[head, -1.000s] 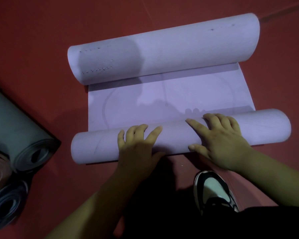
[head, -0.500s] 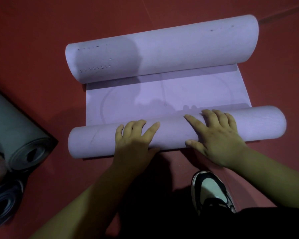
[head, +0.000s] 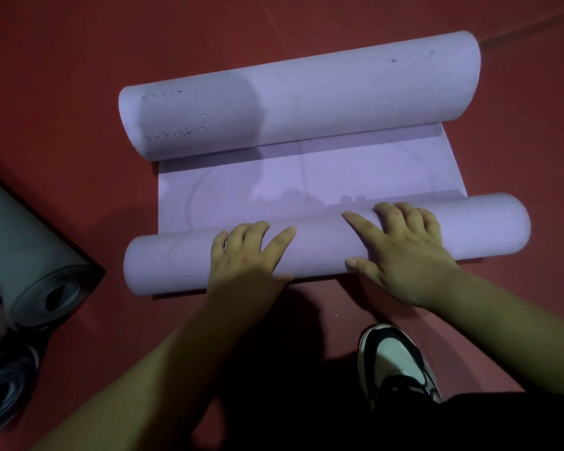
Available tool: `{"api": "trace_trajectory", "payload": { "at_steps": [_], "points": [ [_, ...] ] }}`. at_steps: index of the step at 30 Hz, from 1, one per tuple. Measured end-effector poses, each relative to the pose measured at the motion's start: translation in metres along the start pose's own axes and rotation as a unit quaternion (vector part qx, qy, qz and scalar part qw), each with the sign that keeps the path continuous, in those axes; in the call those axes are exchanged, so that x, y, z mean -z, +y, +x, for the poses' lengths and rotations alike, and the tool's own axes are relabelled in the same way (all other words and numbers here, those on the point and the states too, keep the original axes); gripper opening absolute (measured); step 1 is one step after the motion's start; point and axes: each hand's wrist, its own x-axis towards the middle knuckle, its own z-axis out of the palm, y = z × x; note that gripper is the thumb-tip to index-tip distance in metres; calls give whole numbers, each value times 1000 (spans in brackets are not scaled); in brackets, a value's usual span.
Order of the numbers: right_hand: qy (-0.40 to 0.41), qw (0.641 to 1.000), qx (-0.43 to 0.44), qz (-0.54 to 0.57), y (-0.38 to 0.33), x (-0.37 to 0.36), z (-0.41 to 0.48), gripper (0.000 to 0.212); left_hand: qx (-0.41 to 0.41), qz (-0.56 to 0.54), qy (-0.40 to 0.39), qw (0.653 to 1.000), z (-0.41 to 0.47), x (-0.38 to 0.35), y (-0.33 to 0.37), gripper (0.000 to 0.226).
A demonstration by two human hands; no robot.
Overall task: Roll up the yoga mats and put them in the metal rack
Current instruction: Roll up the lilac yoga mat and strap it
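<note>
One lilac yoga mat (head: 241,190), near roll (head: 319,250) axis crosswise; our left hand (head: 248,258) and right hand (head: 404,252) lie flat atop it, fingers spread, clasping nothing; far roll (head: 306,96) straight ahead.

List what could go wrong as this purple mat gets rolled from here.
1. The far roll is thick and curls toward the near roll. With only a short flat stretch between them, they may meet and leave a double scroll instead of one roll.
2. The left hand and right hand press flat near the middle, so the unpressed ends could loosen or telescope.
</note>
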Motion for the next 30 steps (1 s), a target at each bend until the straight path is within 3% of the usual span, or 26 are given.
{"api": "trace_trajectory", "payload": {
  "at_steps": [7,13,24,30],
  "points": [
    [25,1000,3,-3,-2,-7,-4,79,7,-35,-52,998,13,3,-11,79],
    [9,1000,15,-8,6,0,14,82,28,-39,-18,999,7,3,-2,78],
    [34,999,-10,0,2,-10,6,83,58,-54,-100,992,24,11,-9,75],
    [2,1000,-5,-3,10,-3,25,86,45,-19,-15,999,6,1,5,78]
  ]
}}
